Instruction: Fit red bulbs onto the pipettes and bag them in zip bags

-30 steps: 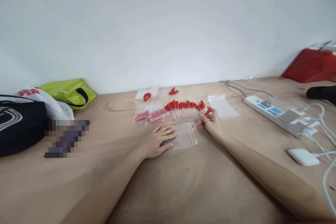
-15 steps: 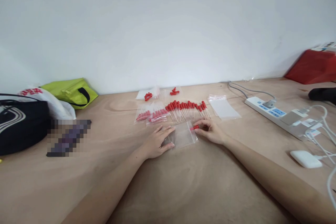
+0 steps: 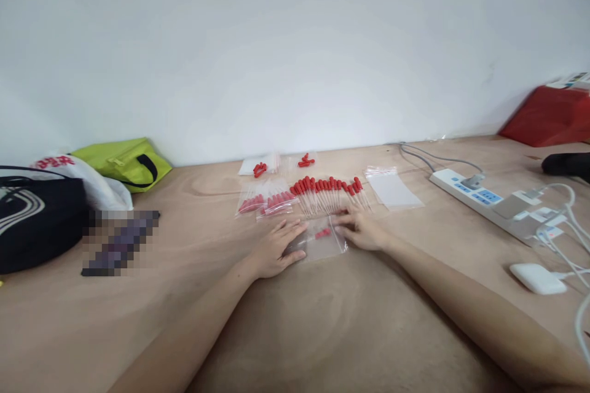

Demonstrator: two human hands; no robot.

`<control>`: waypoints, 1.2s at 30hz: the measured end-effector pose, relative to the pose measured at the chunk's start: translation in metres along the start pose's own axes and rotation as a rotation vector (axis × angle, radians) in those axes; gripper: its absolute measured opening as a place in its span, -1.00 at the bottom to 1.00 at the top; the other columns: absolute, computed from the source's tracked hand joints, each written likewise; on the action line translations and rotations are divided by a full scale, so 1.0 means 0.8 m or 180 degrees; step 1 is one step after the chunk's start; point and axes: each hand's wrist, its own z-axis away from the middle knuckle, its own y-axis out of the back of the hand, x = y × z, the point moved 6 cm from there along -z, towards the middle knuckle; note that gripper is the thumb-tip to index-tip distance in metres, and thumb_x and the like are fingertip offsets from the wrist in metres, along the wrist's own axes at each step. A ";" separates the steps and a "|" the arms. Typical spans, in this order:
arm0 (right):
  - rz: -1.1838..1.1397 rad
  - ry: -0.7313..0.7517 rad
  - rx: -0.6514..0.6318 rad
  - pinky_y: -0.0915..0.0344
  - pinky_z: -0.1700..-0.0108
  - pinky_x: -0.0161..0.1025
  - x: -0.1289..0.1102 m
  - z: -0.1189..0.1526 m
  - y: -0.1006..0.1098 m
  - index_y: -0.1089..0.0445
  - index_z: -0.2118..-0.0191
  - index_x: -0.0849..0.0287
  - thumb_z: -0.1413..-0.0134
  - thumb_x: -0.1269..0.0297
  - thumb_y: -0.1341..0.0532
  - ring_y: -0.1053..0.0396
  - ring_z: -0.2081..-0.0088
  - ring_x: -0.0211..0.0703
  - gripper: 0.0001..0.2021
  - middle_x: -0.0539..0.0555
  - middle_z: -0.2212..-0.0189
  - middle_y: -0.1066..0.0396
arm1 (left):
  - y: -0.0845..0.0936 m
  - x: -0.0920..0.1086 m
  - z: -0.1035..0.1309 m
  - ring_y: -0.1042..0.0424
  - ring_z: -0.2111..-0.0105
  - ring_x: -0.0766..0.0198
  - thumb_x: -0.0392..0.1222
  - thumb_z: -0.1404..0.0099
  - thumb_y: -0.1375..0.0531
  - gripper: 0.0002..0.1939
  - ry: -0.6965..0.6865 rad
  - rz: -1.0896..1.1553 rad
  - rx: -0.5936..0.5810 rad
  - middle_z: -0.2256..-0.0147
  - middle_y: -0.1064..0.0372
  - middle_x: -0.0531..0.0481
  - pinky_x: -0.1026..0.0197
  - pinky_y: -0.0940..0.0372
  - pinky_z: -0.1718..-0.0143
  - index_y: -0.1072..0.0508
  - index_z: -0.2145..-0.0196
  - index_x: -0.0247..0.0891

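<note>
My left hand point(image 3: 279, 250) lies flat with fingers spread, pressing the left end of a clear zip bag point(image 3: 322, 250) on the table. A small red rubber piece point(image 3: 323, 233) shows in the bag. My right hand point(image 3: 362, 229) is at the bag's right end, thumb and fingers apart, fingertips touching or close to its edge. Just behind lies a row of thin clear droppers with red bulbs point(image 3: 322, 187). To their left are filled bags of red-bulbed droppers point(image 3: 279, 198). Further back, small bags hold loose red rubber pieces point(image 3: 306, 161).
Flat clear bags point(image 3: 395, 189) lie right of the droppers. A white power strip point(image 3: 483, 202) with cables and a white charger point(image 3: 537, 279) are at right. A black bag point(image 3: 41, 221), a yellow-green bag point(image 3: 122, 163) and a blurred-out object point(image 3: 122, 242) are at left.
The red piece has gone from my right fingers at the bag's right edge to further left inside the bag. My right hand has shifted slightly left; my left hand has stayed put.
</note>
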 end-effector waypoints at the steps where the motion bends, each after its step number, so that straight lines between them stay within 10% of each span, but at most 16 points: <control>1: 0.0080 -0.0047 0.0012 -0.21 0.11 -0.16 0.007 -0.007 0.008 -0.47 0.43 0.05 0.11 0.30 -0.18 -0.32 0.22 -0.13 -0.89 0.04 0.31 -0.39 | 0.003 0.000 0.001 0.00 -0.16 0.14 -0.03 -0.28 0.00 -0.50 -0.0025 0.0026 0.0115 -0.13 -0.09 -0.07 -0.04 0.12 -0.18 -0.07 -0.14 -0.20; 6: 0.0889 -0.1348 0.0958 -0.22 0.30 -0.25 0.073 -0.042 0.064 -0.39 0.29 0.24 0.09 0.25 -0.13 -0.35 0.33 -0.12 -0.77 0.13 0.36 -0.41 | 0.016 -0.002 0.014 -0.19 -0.06 0.20 -0.13 -0.27 -0.02 -0.70 -0.0232 0.0211 0.0684 0.06 -0.34 -0.07 0.04 -0.07 -0.11 -0.33 0.06 -0.22; 10: 0.0918 -0.1736 0.0937 -0.22 0.30 -0.28 0.101 -0.060 0.063 -0.29 0.14 0.32 0.13 0.27 -0.18 -0.37 0.27 -0.08 -0.63 0.20 0.34 -0.42 | 0.013 -0.006 0.025 -0.29 0.02 0.23 -0.15 -0.25 -0.05 -0.73 -0.0271 0.0291 0.0496 0.09 -0.37 -0.05 0.06 -0.11 -0.09 -0.37 0.11 -0.20; 16: 0.0768 -0.1736 0.0979 -0.22 0.29 -0.28 0.091 -0.067 0.059 -0.24 0.08 0.33 0.12 0.35 -0.14 -0.36 0.26 -0.08 -0.60 0.18 0.38 -0.42 | 0.007 -0.011 0.026 -0.27 0.00 0.22 -0.15 -0.25 -0.05 -0.71 -0.0169 0.0334 0.0336 0.08 -0.37 -0.03 0.04 -0.04 -0.12 -0.35 0.08 -0.18; 22: -0.0991 -0.1258 0.0891 -0.22 0.51 -0.33 0.067 -0.034 0.038 0.10 -0.10 0.18 0.09 0.25 -0.08 -0.27 0.57 -0.29 -0.41 -0.09 0.50 -0.25 | 0.006 -0.014 0.024 -0.27 0.00 0.22 -0.14 -0.24 -0.06 -0.70 -0.0191 0.0333 0.0356 0.08 -0.36 -0.04 0.03 -0.05 -0.12 -0.35 0.07 -0.18; 36: -0.1999 -0.1097 0.0919 -0.28 0.52 -0.29 0.033 0.021 -0.012 -0.01 0.19 0.07 0.13 0.13 -0.16 -0.28 0.58 -0.30 -0.62 -0.13 0.54 -0.23 | 0.007 -0.012 0.025 -0.25 -0.02 0.20 -0.12 -0.25 -0.05 -0.65 -0.0061 0.0295 0.0311 0.04 -0.34 -0.02 0.03 -0.04 -0.13 -0.29 0.01 -0.17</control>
